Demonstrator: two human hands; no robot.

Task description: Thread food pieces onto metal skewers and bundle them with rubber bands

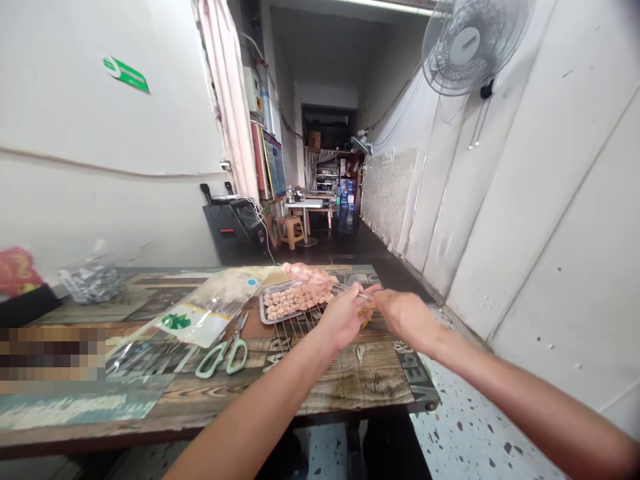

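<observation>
Raw meat skewers [306, 274] in a bunch are held above a metal tray [263, 312], their meat ends pointing left. My left hand [345, 312] is closed around the sticks just behind the meat. At the stick ends, my right hand [399, 310] is closed in a grip, its fingertips partly hidden. More meat skewers [290, 301] lie in rows in the tray, with bare sticks reaching out over the tabletop. Something yellow [367, 319] shows below my hands, mostly covered.
Scissors with pale green handles [235, 357] and a clear plastic package [205, 310] lie left of the tray on the wood-patterned table [340, 387]. Farther left sits a bag of small grey-white packets [90, 283]. A white wall [550, 220] runs along the right.
</observation>
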